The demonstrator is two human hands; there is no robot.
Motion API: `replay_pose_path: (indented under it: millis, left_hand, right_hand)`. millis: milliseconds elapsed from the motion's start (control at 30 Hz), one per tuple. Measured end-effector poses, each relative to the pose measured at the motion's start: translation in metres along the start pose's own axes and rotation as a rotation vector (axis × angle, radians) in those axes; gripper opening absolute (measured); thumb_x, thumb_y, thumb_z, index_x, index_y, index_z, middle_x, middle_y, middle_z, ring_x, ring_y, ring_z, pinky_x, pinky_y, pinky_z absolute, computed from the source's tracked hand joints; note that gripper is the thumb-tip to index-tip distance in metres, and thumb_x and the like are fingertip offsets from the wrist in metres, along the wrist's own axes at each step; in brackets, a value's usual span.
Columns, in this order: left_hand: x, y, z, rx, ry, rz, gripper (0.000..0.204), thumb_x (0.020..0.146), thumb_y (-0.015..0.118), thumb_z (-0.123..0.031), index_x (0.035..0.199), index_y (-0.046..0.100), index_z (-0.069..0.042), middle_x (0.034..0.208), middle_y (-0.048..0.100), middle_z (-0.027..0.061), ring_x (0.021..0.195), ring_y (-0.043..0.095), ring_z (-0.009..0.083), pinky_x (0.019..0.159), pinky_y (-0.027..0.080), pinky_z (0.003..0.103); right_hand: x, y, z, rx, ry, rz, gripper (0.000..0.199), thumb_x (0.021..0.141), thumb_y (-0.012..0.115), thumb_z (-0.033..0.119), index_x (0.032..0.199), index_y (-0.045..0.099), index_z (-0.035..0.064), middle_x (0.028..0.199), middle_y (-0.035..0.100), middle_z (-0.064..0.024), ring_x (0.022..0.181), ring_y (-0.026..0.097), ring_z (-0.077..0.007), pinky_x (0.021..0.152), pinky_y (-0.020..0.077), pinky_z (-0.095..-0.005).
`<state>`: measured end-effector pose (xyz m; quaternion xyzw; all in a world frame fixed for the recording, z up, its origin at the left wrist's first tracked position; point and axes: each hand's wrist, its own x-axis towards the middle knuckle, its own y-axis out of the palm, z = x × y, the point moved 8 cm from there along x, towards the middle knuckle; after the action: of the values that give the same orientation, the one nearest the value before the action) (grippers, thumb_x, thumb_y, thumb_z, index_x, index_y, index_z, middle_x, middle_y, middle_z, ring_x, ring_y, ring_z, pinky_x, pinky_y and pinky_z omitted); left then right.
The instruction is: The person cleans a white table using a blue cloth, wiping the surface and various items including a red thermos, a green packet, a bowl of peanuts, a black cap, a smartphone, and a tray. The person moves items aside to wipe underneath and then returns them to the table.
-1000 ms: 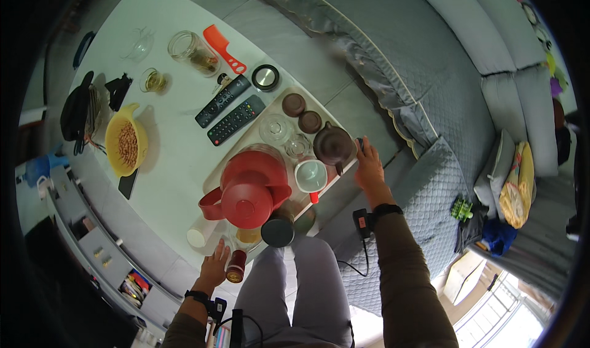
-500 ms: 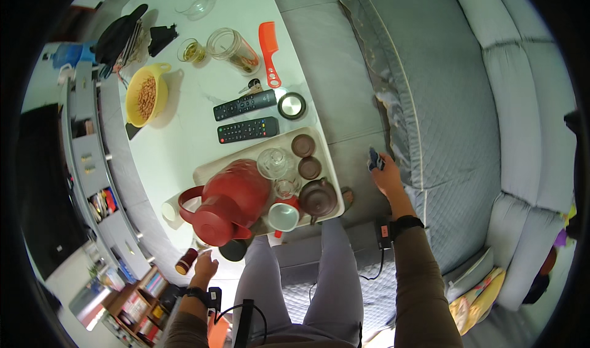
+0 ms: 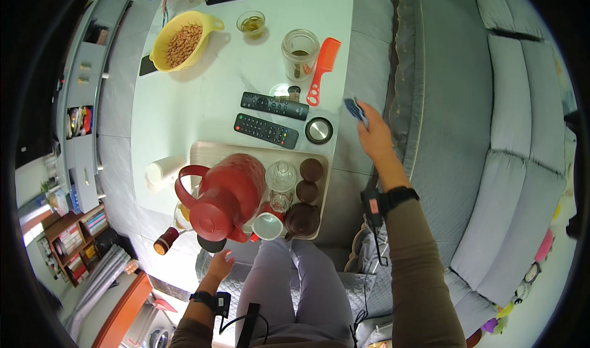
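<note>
The right hand (image 3: 373, 133) is now lifting, pinching a small blue thing (image 3: 354, 109) beside the counter (image 3: 215, 96); keeping it level seems wise; the left hand (image 3: 219, 264) is resting loosely open.

You have a red thermos jug (image 3: 221, 195) on a beige tray (image 3: 203, 149), two black remotes (image 3: 266, 130), an orange comb (image 3: 324, 70), a yellow bowl (image 3: 184, 40) of tan nuts, dark brown cups (image 3: 311, 170) and a grey quilted sofa (image 3: 491, 133). Your right hand (image 3: 375, 136) holds something dark blue (image 3: 353, 109).
</note>
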<state>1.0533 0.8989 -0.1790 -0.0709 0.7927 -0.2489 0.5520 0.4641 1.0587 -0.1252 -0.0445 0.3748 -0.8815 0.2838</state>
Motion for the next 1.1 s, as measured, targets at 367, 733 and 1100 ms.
replay_pose_path:
  millis: [367, 733, 1100]
  left_hand:
    - [-0.029, 0.018, -0.02, -0.126, -0.101, 0.034, 0.036, 0.081, 0.062, -0.027, 0.107, 0.062, -0.002, 0.101, 0.066, 0.0191, 0.097, 0.062, 0.0361, 0.084, 0.049, 0.043]
    - [-0.01, 0.019, -0.325, -0.454, 0.069, 0.077, 0.025, 0.088, 0.061, -0.021, 0.107, 0.064, -0.005, 0.099, 0.067, 0.0151, 0.091, 0.066, 0.0245, 0.074, 0.051, 0.034]
    - [0.079, -0.195, -0.48, -0.686, 0.252, -0.901, 0.09, 0.068, 0.08, -0.016, 0.14, 0.028, -0.005, 0.143, 0.031, 0.0212, 0.129, 0.037, 0.0364, 0.096, 0.045, 0.039]
  right_hand:
    - [0.003, 0.084, 0.032, -0.503, -0.708, 0.495, 0.063, 0.069, 0.061, -0.003, 0.129, 0.052, 0.013, 0.14, 0.041, -0.0087, 0.13, 0.037, -0.0318, 0.106, 0.035, -0.0423]
    - [0.072, 0.071, 0.036, -0.468, -0.897, 0.604, 0.056, 0.072, 0.059, -0.004, 0.125, 0.053, 0.0147, 0.138, 0.044, -0.0055, 0.129, 0.039, -0.0301, 0.105, 0.0363, -0.044]
    - [0.169, 0.064, 0.057, -0.416, -0.965, 0.676, 0.052, 0.069, 0.06, -0.006, 0.117, 0.058, 0.0148, 0.132, 0.049, -0.0041, 0.121, 0.045, -0.0306, 0.097, 0.042, -0.0414]
